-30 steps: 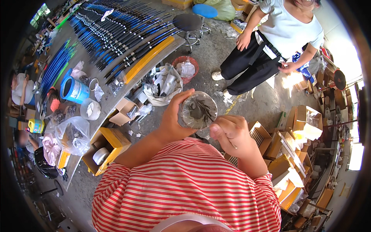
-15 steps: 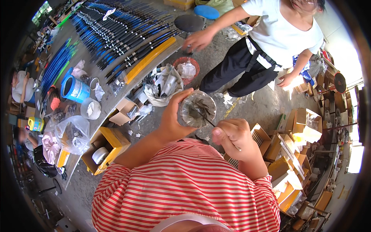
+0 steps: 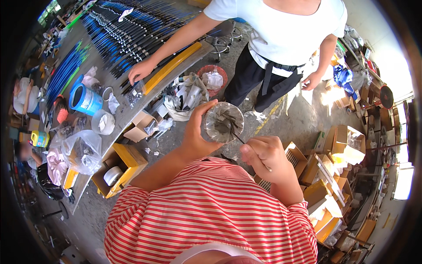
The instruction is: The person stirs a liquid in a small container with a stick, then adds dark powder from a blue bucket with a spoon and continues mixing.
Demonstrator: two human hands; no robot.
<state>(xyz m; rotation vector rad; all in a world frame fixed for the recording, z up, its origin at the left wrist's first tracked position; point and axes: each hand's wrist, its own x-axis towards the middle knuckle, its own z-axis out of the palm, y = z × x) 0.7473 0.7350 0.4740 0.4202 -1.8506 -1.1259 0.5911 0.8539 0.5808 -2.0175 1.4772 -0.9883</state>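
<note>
In front of my chest my left hand (image 3: 197, 132) is wrapped round the side of a clear plastic cup (image 3: 212, 135), thumb below and index finger along the rim. Dark grey paste (image 3: 226, 125) coats the inside of the cup, whose mouth faces me. My right hand (image 3: 266, 157) is closed, pinching a thin dark stick (image 3: 238, 139). One end of that stick reaches over the rim into the paste, where its tip is hidden. Its pale other end pokes out below my fingers.
A person in a white top (image 3: 292, 26) stands ahead, one hand over the table edge (image 3: 132, 115) by a small plastic bag (image 3: 134, 96). Many fishing rods (image 3: 132, 39) and a blue bucket (image 3: 86, 100) occupy the table. Cardboard boxes (image 3: 348, 143) stand right; a red basket (image 3: 212, 80) is on the floor.
The person in white has come nearer and moved left, reaching an arm across to the small bag on the table. My hands stay nearly in place; the stick and cup have shifted slightly.
</note>
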